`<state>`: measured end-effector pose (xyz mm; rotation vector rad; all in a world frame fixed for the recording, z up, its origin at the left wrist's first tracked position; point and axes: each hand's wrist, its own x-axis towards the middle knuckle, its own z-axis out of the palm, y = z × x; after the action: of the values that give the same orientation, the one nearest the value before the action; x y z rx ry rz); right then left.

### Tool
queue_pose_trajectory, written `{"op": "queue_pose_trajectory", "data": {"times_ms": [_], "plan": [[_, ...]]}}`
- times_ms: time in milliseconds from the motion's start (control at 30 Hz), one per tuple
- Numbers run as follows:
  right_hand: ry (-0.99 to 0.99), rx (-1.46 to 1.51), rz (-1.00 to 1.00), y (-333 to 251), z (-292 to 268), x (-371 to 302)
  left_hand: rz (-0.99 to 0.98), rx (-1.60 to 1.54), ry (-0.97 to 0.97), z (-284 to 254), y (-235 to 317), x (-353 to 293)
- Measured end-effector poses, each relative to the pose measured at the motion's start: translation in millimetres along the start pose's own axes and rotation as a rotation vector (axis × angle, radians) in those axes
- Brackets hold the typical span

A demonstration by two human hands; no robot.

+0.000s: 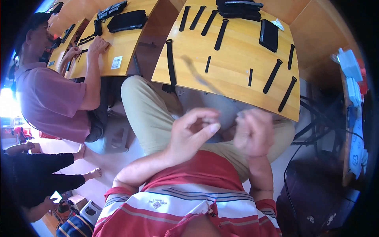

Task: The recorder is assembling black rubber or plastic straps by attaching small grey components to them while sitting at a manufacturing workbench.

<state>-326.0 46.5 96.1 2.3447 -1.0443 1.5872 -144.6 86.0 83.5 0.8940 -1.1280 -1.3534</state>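
My left hand [193,132] is raised over my lap, its fingers loosely curled and the thumb apart from them, with nothing visible between. To its right, my right hand [254,132] is closed and smeared by motion. A thin strap [201,79], badly blurred, stretches from its fingertips toward the table's near edge. On the wooden table [229,81] lie several black straps [221,34] with a loop at one end, including one at the near left [170,62] and one at the near right [287,94]. Two short black strips [208,64] lie between them.
A black pouch [269,35] and a stack of dark pouches [239,10] sit at the table's far side. At left, a co-worker [55,94] handles black straps at another table [124,43]. Blue-white packages [349,65] line the right side, near a hanging cable [290,170].
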Motion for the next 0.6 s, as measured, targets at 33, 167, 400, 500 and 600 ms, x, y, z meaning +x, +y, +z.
{"op": "queue_pose_trajectory", "data": {"times_ms": [33, 167, 400, 500, 600], "plan": [[-0.024, 0.048, -0.045, -8.2, 3.8, 4.0, -0.020, -0.086, -0.029, 4.1, 5.6, 7.3], [-0.026, 0.184, -0.028, -11.9, 3.5, 6.2, -0.049, -0.264, -0.058, 5.1, 5.1, 12.6], [-0.171, 0.409, 0.101, -0.5, 0.0, -1.2, -0.053, -0.330, -0.078, 3.3, 0.8, 18.5], [-0.277, 0.530, 0.149, 9.0, -8.4, -3.4, -0.089, -0.228, -0.093, 0.2, -0.6, 18.7], [-0.307, 0.500, 0.157, 11.4, -12.2, -3.1, -0.208, -0.244, -0.107, -2.2, -2.0, 19.9]]}}
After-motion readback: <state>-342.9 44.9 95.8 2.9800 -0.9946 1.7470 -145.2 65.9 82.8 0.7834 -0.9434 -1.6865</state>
